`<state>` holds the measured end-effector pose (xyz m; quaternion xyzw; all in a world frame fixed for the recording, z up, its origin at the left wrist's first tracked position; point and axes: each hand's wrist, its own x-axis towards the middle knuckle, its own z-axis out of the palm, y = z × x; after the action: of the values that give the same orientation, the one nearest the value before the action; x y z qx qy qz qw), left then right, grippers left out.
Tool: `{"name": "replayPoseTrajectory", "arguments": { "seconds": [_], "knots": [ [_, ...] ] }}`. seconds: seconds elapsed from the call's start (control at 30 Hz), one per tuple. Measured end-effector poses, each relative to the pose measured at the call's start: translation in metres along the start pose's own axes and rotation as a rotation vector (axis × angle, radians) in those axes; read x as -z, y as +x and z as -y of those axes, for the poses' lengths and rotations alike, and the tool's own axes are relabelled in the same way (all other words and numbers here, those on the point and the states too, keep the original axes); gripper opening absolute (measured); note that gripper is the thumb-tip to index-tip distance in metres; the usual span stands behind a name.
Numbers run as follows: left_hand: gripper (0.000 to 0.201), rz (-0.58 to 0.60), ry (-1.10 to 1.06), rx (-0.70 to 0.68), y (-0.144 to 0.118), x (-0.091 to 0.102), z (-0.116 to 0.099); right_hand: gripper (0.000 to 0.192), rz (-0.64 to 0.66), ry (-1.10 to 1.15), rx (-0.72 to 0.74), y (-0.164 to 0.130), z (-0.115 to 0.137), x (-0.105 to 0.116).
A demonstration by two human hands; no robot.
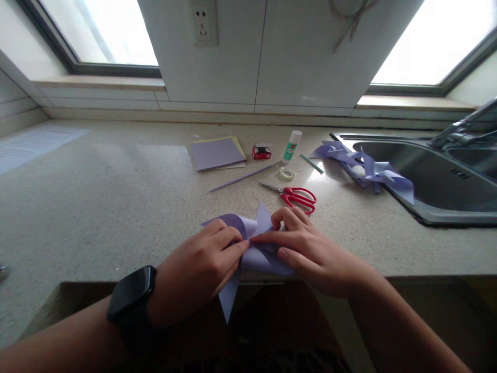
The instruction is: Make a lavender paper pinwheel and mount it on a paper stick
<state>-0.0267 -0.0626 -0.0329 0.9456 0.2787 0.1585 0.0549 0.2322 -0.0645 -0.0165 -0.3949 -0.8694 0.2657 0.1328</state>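
A light purple paper pinwheel (266,260) is held at the counter's front edge, one pointed tip hanging below it. My left hand (205,254) pinches its folded centre between thumb and fingers. From the right, my right hand (314,248) grips the blades, its index fingertip pressed to the centre and its thumb on the lower blade. What sits under the fingertips at the middle is hidden. Just beyond lie red-handled scissors (297,198), partly behind the right hand. A thin purple stick (244,177) rests farther back.
Behind are stacked paper sheets (217,153), a small red box (262,151), an upright glue stick (292,146), a tape roll (287,174) and a green stick (312,164). More purple pinwheels (378,173) lie over the rim of the sink (430,215). A printed sheet (34,145) is at left.
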Motion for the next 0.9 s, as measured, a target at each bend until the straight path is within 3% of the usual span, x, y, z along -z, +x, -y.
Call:
{"name": "replayPoseTrajectory", "arguments": {
  "seconds": [0.9],
  "knots": [
    [0.027,0.014,-0.037,0.020,0.0030,0.0006,0.0015,0.043,0.046,0.047,-0.015,0.0065,-0.0016,0.0049]
  ]
}}
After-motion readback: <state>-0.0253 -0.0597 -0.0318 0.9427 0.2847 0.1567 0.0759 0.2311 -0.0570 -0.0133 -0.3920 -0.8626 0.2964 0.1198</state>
